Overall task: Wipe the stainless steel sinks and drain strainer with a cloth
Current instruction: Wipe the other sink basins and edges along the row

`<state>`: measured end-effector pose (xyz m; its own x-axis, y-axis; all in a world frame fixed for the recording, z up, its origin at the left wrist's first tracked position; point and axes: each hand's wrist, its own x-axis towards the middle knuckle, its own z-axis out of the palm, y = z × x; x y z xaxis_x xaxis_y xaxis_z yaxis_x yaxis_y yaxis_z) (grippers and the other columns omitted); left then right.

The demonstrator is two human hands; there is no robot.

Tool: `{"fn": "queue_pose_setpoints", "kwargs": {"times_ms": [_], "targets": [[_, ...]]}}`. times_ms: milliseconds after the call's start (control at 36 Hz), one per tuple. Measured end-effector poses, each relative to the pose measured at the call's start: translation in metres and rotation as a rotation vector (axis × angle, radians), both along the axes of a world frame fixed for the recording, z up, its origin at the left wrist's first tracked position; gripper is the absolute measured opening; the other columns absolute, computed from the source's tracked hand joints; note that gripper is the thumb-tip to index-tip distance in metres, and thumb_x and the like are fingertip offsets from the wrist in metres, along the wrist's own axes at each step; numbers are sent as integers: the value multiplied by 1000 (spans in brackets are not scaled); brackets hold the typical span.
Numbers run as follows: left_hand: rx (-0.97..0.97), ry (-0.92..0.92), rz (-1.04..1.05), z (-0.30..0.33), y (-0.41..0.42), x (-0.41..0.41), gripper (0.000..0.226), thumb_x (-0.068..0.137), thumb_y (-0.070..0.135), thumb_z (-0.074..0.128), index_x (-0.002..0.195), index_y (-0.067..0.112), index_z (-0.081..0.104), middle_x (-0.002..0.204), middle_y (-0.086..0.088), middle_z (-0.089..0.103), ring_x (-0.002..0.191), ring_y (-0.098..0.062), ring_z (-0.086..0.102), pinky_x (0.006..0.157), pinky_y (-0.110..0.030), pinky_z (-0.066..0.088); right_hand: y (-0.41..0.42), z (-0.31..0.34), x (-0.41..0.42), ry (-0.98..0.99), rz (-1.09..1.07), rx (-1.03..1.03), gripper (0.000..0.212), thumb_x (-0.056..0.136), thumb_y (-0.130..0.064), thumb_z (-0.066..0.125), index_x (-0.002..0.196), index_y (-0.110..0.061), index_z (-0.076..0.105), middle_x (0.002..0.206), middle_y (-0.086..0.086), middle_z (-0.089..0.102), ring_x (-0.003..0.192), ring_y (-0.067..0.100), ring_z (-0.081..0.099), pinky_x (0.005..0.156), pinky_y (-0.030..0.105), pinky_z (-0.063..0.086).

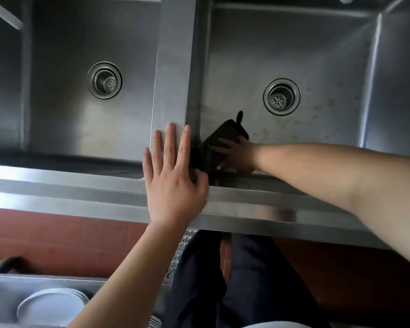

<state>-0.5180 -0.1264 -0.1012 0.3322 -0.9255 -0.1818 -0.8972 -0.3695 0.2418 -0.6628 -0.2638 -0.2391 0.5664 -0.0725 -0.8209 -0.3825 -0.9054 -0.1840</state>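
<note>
Cloth [227, 136] dark, folded, in right sink [317, 50] corner | right hand [237, 155] presses it | left hand [171, 178] flat, empty

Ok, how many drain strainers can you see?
2: one drain strainer in the left sink's floor, one in the right sink's floor, beyond the cloth. None looks hidden.

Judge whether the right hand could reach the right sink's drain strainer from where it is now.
Probably yes: the right hand presses the dark cloth in the basin's near-left corner, and only bare sink floor lies between it and the drain strainer.
</note>
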Motion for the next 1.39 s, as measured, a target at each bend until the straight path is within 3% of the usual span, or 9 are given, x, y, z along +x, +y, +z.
{"fn": "queue_pose_setpoints", "kwargs": {"times_ms": [83, 194, 306, 528, 722, 972, 1083, 1250, 1389], "targets": [[-4, 7, 13, 0, -1, -1, 89, 76, 33, 53, 158, 29, 18, 167, 0, 10, 154, -27, 2, 123, -50, 10, -9, 10, -4, 47, -11, -6, 48, 101, -22, 39, 144, -41, 45, 166, -11, -9, 154, 21, -7, 115, 56, 24], [-7, 11, 14, 0, 0, -1, 90, 75, 32, 54, 158, 29, 18, 167, 0, 10, 154, -27, 3, 123, -51, 10, -5, 10, -6, -121, -305, 82, 54, 101, -35, 40, 153, -41, 27, 166, -9, 11, 154, 26, 5, 116, 57, 19], [-3, 7, 13, 0, 0, 0, 90, 75, 31, 53, 158, 28, 18, 167, -2, 11, 154, -28, 3, 123, -52, 11, 13, -7, 3, -61, -533, 50, 67, 98, -62, 36, 155, -48, 2, 167, -7, -5, 152, 36, -6, 115, 68, 9], [-27, -14, 8, -2, -1, 0, 94, 72, 28, 58, 158, 27, 20, 166, -2, 15, 153, -30, 7, 122, -52, 13, 42, -41, 51, -113, -1134, -122, 102, 90, -71, 37, 157, -11, -12, 164, 5, -21, 152, 24, -17, 117, 65, 0], [-38, -29, -10, -3, 0, 1, 93, 74, 29, 58, 158, 26, 19, 166, -5, 14, 154, -30, 6, 122, -54, 14, 37, -60, 23, -115, -847, -150, 112, 86, -79, 36, 154, -12, -22, 162, 8, -27, 150, 25, -22, 117, 62, -3], [-28, -34, -17, -3, 0, 2, 94, 73, 29, 61, 158, 26, 21, 166, -5, 16, 153, -31, 8, 121, -55, 16, -26, -50, -66, -199, 57, -172, 96, 89, -77, 24, 154, -21, -20, 159, -1, -27, 152, 20, -16, 118, 54, -8], [-33, -38, -16, -4, 0, 1, 94, 72, 29, 58, 158, 26, 20, 166, -4, 14, 153, -31, 8, 121, -54, 15, -38, -47, -114, -86, 87, -169, 98, 89, -78, 24, 150, -24, -29, 159, -2, -30, 149, 19, -25, 119, 55, -10], [-11, -31, -21, 0, -1, 0, 88, 75, 32, 54, 157, 24, 24, 166, -6, 15, 153, -31, 9, 121, -54, 15, -25, -23, -110, 3, -185, -139, 99, 88, -68, 48, 156, -30, -14, 166, 0, -17, 152, 23, -18, 119, 57, -4], [76, -1, -18, 10, -4, -1, 90, 75, 39, 51, 158, 28, 18, 167, -2, 11, 154, -27, 3, 123, -51, 9, -38, 27, -89, -136, -938, 4, 77, 87, -54, 61, 153, -41, 24, 164, -2, 16, 151, 25, 13, 116, 55, 20]]}}
